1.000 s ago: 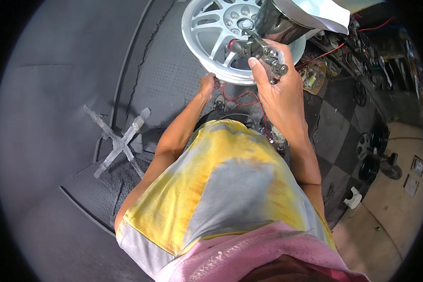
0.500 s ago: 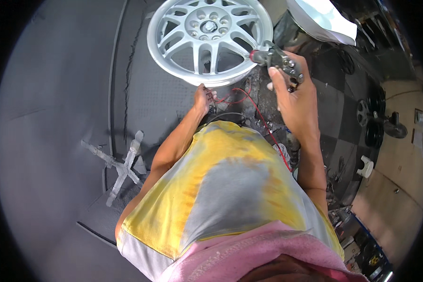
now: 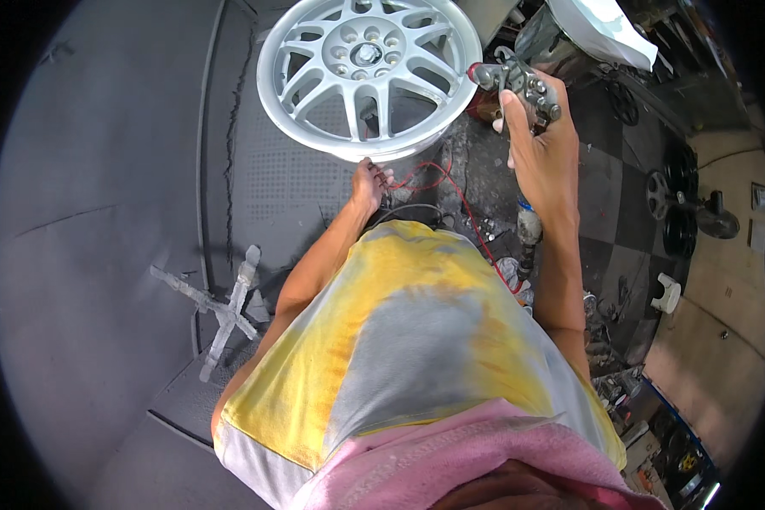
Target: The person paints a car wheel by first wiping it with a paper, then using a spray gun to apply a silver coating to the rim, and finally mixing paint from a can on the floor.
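Gripping spray gun (image 3: 520, 87) in R hand (image 3: 544, 149), fingers closed round its body, just R of silver alloy wheel (image 3: 371, 68), nozzle end twd wheel's rim. Holding L hand (image 3: 368, 183) nr wheel's close edge, fingers part-curled; can't tell if gripping anything. Also seeing thin red hose (image 3: 467, 209) below wheel, plus X-shaped stand (image 3: 226, 313), well apart, lower L of wheel.

"What sort of place are we standing in?"
"A workshop — there's a spray gun (image 3: 527, 92), a silver wheel rim (image 3: 365, 55), a grey-crusted cross-shaped stand (image 3: 228, 314), a scuffed checkered floor (image 3: 599, 204)."
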Demonstrator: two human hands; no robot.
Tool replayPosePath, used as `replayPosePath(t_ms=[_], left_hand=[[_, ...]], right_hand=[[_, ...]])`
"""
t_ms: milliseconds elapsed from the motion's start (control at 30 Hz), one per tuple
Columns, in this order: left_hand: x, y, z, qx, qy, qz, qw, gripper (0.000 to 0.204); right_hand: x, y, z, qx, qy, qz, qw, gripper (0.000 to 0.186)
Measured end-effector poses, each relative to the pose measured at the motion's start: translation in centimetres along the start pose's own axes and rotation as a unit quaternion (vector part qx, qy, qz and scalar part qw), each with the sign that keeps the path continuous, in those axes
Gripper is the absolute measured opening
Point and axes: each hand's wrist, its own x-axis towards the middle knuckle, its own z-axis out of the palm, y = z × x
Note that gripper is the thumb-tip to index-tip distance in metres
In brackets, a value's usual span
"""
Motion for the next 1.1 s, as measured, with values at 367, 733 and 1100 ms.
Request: replayPosePath(t_ms=[367, 733, 1100], left_hand=[[0.7, -0.1, -1.3, 0.013, -0.017, 0.016, 1.000, 0.047], [0.8, 1.7, -2.2, 0.029, -0.003, 0.035, 0.999, 0.044], [3.4, 8.5, -7.0, 0.125, 0.014, 0.082, 0.989, 0.051]], right_hand=[[4.4, 0.2, -0.9, -0.120, 0.077, -0.072, 0.987, 0.041], [7.7, 1.5, 1.2, -0.047, 0.060, -0.110, 0.991, 0.038], [6.9, -0.7, 2.2, -0.030, 0.032, -0.083, 0.996, 0.036]])
